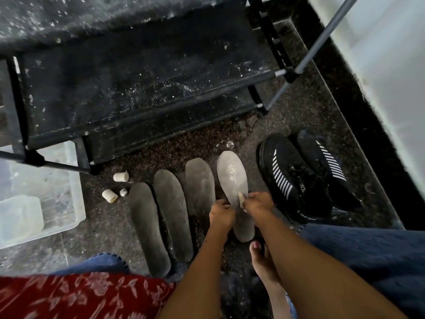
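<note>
**Hands at work on the rightmost insole**

Four grey insoles lie side by side on the speckled floor. The insole (232, 176) farthest right, dusted with white specks, lies between the third one (200, 180) and a pair of black shoes (287, 178) with white stripes. The left hand (222, 212) curls its fingers over this insole's left edge near the middle. The right hand (258, 201) is closed round a small tan tool (241, 199), whose tip touches the insole's surface; what kind of tool it is cannot be told. A bare foot (262, 256) rests just below the insole's heel end.

Left of the row lie three small white pieces (121, 177), near a clear plastic bin (69, 157). A dusty black rack (138, 77) stands behind the insoles.
</note>
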The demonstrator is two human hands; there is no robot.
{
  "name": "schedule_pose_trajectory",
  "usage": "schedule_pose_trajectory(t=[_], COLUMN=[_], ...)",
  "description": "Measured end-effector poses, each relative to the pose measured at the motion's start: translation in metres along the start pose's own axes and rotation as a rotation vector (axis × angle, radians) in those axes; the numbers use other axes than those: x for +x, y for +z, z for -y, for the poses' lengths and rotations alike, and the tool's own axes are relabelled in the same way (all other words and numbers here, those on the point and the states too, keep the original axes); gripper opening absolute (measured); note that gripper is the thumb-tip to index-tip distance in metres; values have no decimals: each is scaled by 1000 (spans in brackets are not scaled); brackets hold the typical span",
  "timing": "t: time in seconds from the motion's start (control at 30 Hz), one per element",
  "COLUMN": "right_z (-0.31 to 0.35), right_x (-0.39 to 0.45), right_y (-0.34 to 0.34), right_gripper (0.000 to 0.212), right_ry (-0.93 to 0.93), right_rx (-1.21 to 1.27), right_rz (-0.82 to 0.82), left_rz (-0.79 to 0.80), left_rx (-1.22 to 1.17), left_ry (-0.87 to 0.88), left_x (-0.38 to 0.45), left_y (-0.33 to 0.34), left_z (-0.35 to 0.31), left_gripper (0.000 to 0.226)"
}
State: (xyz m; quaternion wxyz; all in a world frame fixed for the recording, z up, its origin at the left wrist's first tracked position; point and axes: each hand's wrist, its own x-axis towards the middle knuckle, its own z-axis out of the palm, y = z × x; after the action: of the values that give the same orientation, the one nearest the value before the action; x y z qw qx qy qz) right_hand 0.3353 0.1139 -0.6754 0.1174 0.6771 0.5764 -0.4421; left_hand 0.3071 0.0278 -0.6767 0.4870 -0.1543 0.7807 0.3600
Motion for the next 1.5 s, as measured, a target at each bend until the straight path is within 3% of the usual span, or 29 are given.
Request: schedule_pose_trajectory(t=[0.23,0.4,0.67,0.73,0.87,0.97,1.07,1.2,1.4,1.5], right_z=[16,48,118,129,140,147,154,155,155,153], right_x=[-17,-46,-126,-148,-198,-233,-263,-287,-302,-299], right_y=[-20,-27,-78,-98,-138,-163,-182,-194,-190,-194], right_gripper=[24,35,19,10,23,24,24,8,18,14], right_ry=[-43,-129,-372,-342,-308,-365,-434,-480,-507,-501], right_rx=[-58,-35,-73,-32,23,72,129,188,167,125], right_rz=[255,219,257,327,580,669,718,770,845,861], left_rz=[-49,-45,-209,-224,-241,-241,-184,-27,115,249], left_rx=[-78,-150,-209,-191,-161,-151,-220,-420,-811,-872], left_ry=[38,151,466,533,662,783,823,772,686,696], left_x=[-5,-25,-97,-125,-178,-216,-251,-281,-288,-291], left_y=[-28,-59,-108,-118,-139,-159,-181,-203,-205,-207], left_z=[-8,-23,-66,-74,-84,-92,-101,-103,-118,-134], left_gripper=[19,21,22,22,25,25,25,32,45,76])
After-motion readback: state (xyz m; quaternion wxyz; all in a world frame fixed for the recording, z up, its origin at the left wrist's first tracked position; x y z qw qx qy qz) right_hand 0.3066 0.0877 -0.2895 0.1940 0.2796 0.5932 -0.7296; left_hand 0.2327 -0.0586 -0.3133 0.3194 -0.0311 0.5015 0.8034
